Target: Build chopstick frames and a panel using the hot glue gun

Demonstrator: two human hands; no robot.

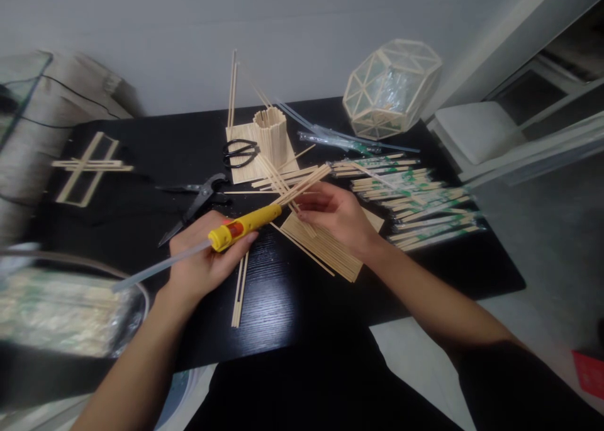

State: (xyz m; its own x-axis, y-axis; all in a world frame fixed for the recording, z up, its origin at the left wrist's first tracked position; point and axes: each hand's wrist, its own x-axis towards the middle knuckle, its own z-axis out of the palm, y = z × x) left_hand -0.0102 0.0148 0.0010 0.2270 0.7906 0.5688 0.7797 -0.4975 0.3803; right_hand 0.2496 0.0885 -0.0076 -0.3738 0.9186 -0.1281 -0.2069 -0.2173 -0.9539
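My left hand is wrapped round a yellow hot glue gun, and a long translucent glue stick runs out of its back end. At the gun's front, my right hand pinches several thin wooden chopsticks that cross one another at an angle. The gun's nozzle is hidden or blurred among these sticks. Beneath my right hand lies a flat panel of sticks set side by side. Two or so loose chopsticks lie below the glue gun.
A tube of upright sticks stands on a square stick base, with black-handled scissors against it. Pliers lie left. Wrapped chopsticks spread right, before a faceted stick frame. A stick frame lies far left.
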